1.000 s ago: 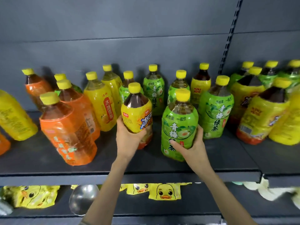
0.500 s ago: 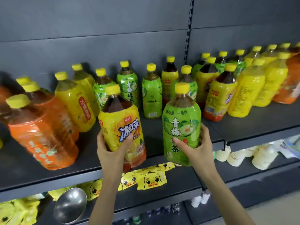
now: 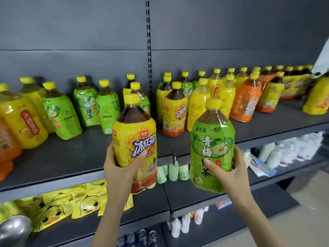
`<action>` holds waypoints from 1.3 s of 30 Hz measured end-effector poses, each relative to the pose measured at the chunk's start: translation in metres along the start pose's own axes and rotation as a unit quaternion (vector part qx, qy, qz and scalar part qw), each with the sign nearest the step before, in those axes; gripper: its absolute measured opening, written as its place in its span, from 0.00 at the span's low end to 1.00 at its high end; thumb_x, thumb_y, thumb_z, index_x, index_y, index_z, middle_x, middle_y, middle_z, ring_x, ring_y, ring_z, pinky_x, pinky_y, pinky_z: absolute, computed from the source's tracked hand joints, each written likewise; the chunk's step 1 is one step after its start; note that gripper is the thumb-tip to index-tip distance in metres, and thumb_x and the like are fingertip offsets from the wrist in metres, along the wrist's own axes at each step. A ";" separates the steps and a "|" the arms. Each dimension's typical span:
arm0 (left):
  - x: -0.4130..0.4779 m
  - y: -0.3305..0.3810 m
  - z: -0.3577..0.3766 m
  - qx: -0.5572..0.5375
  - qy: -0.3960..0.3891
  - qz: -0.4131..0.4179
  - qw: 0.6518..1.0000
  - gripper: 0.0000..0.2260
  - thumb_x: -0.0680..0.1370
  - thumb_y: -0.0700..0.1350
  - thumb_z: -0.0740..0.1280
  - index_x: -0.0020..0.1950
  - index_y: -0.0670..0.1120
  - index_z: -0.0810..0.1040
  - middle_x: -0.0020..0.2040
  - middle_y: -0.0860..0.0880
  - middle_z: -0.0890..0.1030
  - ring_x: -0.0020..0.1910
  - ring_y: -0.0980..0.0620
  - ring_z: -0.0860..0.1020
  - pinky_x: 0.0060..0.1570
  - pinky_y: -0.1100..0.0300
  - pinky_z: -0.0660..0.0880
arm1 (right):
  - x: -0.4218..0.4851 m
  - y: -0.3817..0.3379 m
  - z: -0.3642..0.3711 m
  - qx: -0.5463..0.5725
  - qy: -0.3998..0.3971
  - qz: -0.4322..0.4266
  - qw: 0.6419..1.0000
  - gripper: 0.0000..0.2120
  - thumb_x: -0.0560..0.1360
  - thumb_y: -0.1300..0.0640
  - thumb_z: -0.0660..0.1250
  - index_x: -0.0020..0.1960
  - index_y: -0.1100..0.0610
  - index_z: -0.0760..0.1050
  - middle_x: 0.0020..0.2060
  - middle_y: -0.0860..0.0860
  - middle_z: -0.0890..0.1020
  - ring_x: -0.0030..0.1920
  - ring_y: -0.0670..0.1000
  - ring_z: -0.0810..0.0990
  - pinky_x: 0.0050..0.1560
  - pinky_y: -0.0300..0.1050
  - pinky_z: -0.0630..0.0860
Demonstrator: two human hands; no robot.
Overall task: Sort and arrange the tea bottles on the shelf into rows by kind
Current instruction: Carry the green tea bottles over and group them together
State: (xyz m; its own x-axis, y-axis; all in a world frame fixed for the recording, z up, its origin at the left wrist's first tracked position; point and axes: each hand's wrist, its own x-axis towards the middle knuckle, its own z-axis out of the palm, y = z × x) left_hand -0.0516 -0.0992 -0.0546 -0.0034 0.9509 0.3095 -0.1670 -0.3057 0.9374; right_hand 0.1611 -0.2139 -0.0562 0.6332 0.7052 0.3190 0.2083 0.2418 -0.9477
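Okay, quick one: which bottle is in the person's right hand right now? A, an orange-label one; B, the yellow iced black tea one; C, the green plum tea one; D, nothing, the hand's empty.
C: the right hand grips the green-label bottle clear of the shelf, while the left hand holds the yellow-label bottle.

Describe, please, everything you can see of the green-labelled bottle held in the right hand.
The green-labelled bottle is clear plastic with a yellow screw cap, brown tea showing at its shoulder, and a glossy green wrap printed with plum pictures and white Chinese characters. It is capped, nearly upright with a slight tilt, held off the shelf in front of its edge. Only the right hand touches it, thumb across the label, fingers behind.
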 end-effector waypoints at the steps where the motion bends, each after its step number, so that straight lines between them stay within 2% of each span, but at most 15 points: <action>1: -0.012 -0.003 0.014 -0.001 -0.007 -0.006 1.000 0.37 0.55 0.58 0.76 0.62 0.49 0.74 0.52 0.52 0.82 0.49 0.53 0.82 0.44 0.56 0.80 | 0.000 0.003 -0.018 0.003 0.005 0.004 1.000 0.34 0.59 0.51 0.82 0.60 0.50 0.71 0.49 0.44 0.83 0.49 0.44 0.82 0.43 0.35 0.79; 3: -0.034 -0.010 0.041 -0.001 -0.026 -0.021 0.999 0.37 0.54 0.58 0.77 0.62 0.51 0.74 0.52 0.52 0.83 0.48 0.54 0.82 0.45 0.54 0.81 | 0.001 0.007 -0.051 0.009 0.018 0.015 1.000 0.30 0.59 0.53 0.79 0.58 0.50 0.72 0.48 0.46 0.83 0.48 0.46 0.83 0.43 0.37 0.79; 5: -0.048 -0.014 0.067 0.006 -0.048 -0.032 0.998 0.38 0.53 0.58 0.77 0.61 0.51 0.75 0.51 0.53 0.83 0.48 0.54 0.82 0.46 0.52 0.81 | 0.002 0.009 -0.081 0.002 0.031 0.020 0.999 0.30 0.58 0.50 0.79 0.57 0.49 0.72 0.49 0.47 0.82 0.47 0.43 0.82 0.41 0.34 0.78; 8: -0.055 -0.012 0.105 0.013 -0.078 -0.031 0.996 0.36 0.54 0.58 0.77 0.61 0.53 0.75 0.50 0.54 0.83 0.48 0.54 0.82 0.46 0.52 0.80 | 0.009 0.008 -0.122 -0.012 0.051 0.023 0.998 0.37 0.56 0.43 0.81 0.60 0.51 0.71 0.50 0.47 0.81 0.46 0.41 0.82 0.40 0.31 0.77; 10: -0.053 -0.008 0.131 0.009 -0.097 -0.026 0.995 0.36 0.54 0.58 0.76 0.61 0.53 0.75 0.50 0.55 0.83 0.49 0.54 0.82 0.46 0.54 0.80 | 0.019 0.008 -0.145 -0.020 0.070 0.022 0.997 0.37 0.57 0.46 0.82 0.61 0.52 0.70 0.50 0.46 0.81 0.45 0.39 0.81 0.39 0.30 0.76; 13: -0.044 -0.005 0.171 0.000 -0.120 -0.016 0.993 0.34 0.57 0.57 0.77 0.61 0.51 0.75 0.52 0.54 0.83 0.50 0.53 0.82 0.47 0.53 0.80 | 0.041 0.012 -0.176 -0.026 0.087 0.017 0.996 0.29 0.58 0.52 0.77 0.57 0.49 0.72 0.46 0.44 0.83 0.46 0.41 0.82 0.39 0.31 0.77; 18: -0.026 -0.020 0.241 -0.025 -0.135 -0.010 0.991 0.34 0.57 0.57 0.77 0.62 0.53 0.75 0.54 0.53 0.82 0.52 0.53 0.81 0.49 0.53 0.80 | 0.083 0.025 -0.220 -0.026 0.106 0.014 0.994 0.29 0.58 0.50 0.78 0.55 0.47 0.71 0.48 0.45 0.82 0.45 0.41 0.82 0.38 0.31 0.77; 20: -0.020 -0.030 0.271 -0.034 -0.139 -0.014 0.990 0.34 0.57 0.56 0.77 0.62 0.52 0.75 0.52 0.54 0.83 0.51 0.54 0.82 0.49 0.53 0.81 | 0.107 0.032 -0.234 -0.031 0.108 0.015 0.994 0.29 0.60 0.51 0.81 0.55 0.47 0.71 0.49 0.46 0.81 0.44 0.41 0.82 0.37 0.31 0.76; 22: -0.012 -0.041 0.303 -0.038 -0.143 -0.019 0.989 0.34 0.57 0.56 0.77 0.62 0.52 0.75 0.53 0.53 0.83 0.51 0.53 0.82 0.49 0.51 0.80 | 0.135 0.041 -0.249 -0.033 0.105 0.019 0.994 0.27 0.60 0.53 0.80 0.55 0.48 0.71 0.48 0.47 0.82 0.44 0.41 0.82 0.38 0.32 0.77; 25: 0.000 -0.053 0.349 -0.034 -0.148 -0.023 0.988 0.34 0.57 0.56 0.77 0.62 0.53 0.75 0.54 0.52 0.82 0.52 0.52 0.81 0.50 0.48 0.79 | 0.172 0.052 -0.271 -0.039 0.107 0.029 0.993 0.29 0.58 0.50 0.80 0.55 0.48 0.72 0.46 0.45 0.83 0.45 0.43 0.83 0.38 0.33 0.77; 29: 0.008 -0.069 0.408 -0.038 -0.149 -0.022 0.988 0.36 0.54 0.58 0.76 0.61 0.55 0.75 0.51 0.56 0.83 0.49 0.57 0.81 0.45 0.59 0.80 | 0.212 0.067 -0.302 -0.049 0.113 0.027 0.992 0.34 0.54 0.47 0.79 0.56 0.48 0.72 0.46 0.44 0.83 0.45 0.43 0.82 0.39 0.34 0.78; 33: 0.008 -0.076 0.457 -0.043 -0.149 -0.014 0.988 0.39 0.53 0.58 0.76 0.63 0.52 0.74 0.52 0.55 0.82 0.49 0.60 0.81 0.40 0.67 0.78 | 0.242 0.080 -0.333 -0.046 0.112 0.030 0.992 0.33 0.53 0.47 0.79 0.56 0.46 0.72 0.47 0.42 0.83 0.46 0.45 0.83 0.41 0.36 0.79; 36: 0.008 -0.077 0.493 -0.045 -0.151 -0.003 0.987 0.36 0.54 0.57 0.76 0.61 0.55 0.75 0.53 0.55 0.82 0.50 0.58 0.81 0.41 0.65 0.79 | 0.269 0.085 -0.357 -0.040 0.104 0.024 0.993 0.38 0.51 0.43 0.77 0.58 0.49 0.72 0.47 0.44 0.83 0.47 0.45 0.83 0.41 0.35 0.79; 39: 0.004 -0.081 0.528 -0.046 -0.148 0.008 0.988 0.39 0.54 0.56 0.77 0.65 0.50 0.73 0.54 0.51 0.82 0.50 0.55 0.81 0.42 0.63 0.80 | 0.302 0.093 -0.383 -0.026 0.090 0.011 0.996 0.40 0.51 0.43 0.77 0.60 0.51 0.71 0.48 0.46 0.83 0.48 0.45 0.83 0.42 0.36 0.79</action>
State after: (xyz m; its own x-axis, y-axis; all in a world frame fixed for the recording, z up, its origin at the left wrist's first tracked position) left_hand 0.4825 -0.0959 -0.0449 0.2798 0.8858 0.3702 -0.2587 -0.3018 0.9176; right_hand 0.6569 -0.2337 -0.0510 0.7599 0.5788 0.2959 0.2277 0.1893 -0.9552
